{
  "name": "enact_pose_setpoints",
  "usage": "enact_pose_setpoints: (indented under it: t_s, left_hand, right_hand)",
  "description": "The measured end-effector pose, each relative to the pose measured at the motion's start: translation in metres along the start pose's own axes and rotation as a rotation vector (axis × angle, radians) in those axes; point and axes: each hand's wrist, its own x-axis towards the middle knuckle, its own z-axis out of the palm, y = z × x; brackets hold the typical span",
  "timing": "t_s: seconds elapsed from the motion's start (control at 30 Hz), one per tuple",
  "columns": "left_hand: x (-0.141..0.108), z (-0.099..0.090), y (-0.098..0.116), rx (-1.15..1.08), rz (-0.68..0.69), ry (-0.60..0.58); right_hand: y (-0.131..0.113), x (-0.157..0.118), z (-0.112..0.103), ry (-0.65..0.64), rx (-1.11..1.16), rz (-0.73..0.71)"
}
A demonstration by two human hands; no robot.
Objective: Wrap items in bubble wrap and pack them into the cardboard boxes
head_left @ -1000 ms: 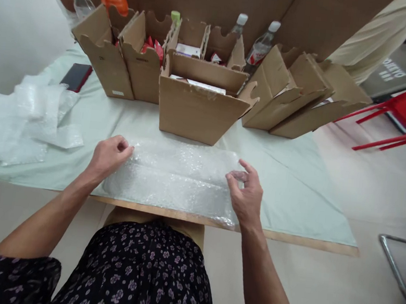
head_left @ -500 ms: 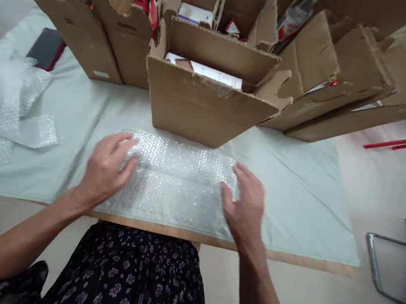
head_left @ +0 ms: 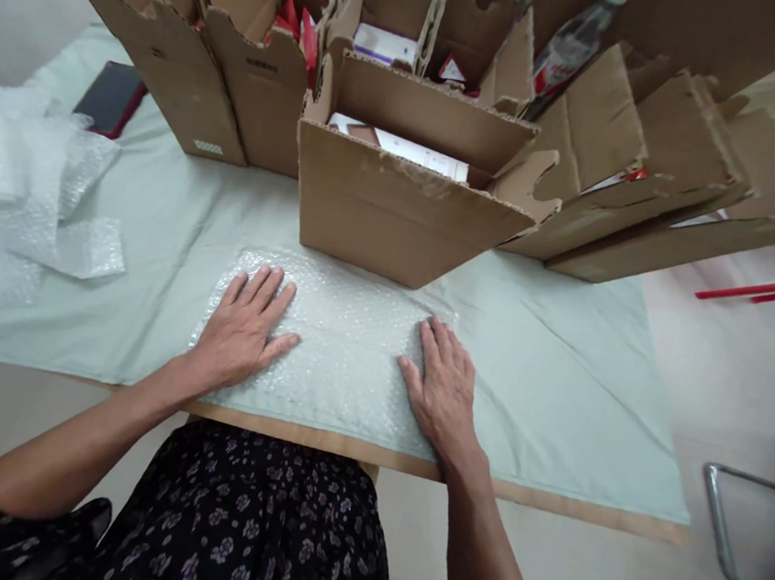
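A sheet of clear bubble wrap [head_left: 346,350] lies flat on the pale green tablecloth, close to the table's front edge. My left hand [head_left: 245,326] rests palm down on the sheet's left part, fingers spread. On its right part lies my right hand [head_left: 443,384], also palm down, with the thumb apart from the fingers. Neither hand grips anything. Just beyond the sheet stands a cardboard box [head_left: 410,209] with its top uncovered, holding a white carton [head_left: 402,151].
More cardboard boxes [head_left: 220,97] stand in a row behind, some with red packets and a clear bottle [head_left: 580,43]. Loose bubble wrap [head_left: 43,199] is heaped at the left, near a dark phone-like object [head_left: 108,99]. A metal frame [head_left: 716,518] stands on the floor at right.
Both hands have come down from the sheet's side edges and now press flat on it, slightly closer together. The bubble wrap lies flatter. The whole view has shifted slightly.
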Motion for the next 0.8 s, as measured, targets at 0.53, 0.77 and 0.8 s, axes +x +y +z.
enact_pose_setpoints:
  t_s: [0.53, 0.77, 0.8]
  left_hand:
    - [-0.016, -0.005, 0.0, 0.067, -0.001, -0.034]
    - [-0.019, -0.012, 0.015, 0.004, 0.09, 0.011]
    - [-0.017, -0.009, 0.02, 0.002, 0.115, 0.009]
  right_hand:
    - [-0.038, 0.003, -0.004, -0.052, 0.059, -0.111]
    - [0.009, -0.031, -0.022, 0.225, 0.061, 0.144]
    - [0.011, -0.034, -0.023, 0.24, 0.035, 0.192]
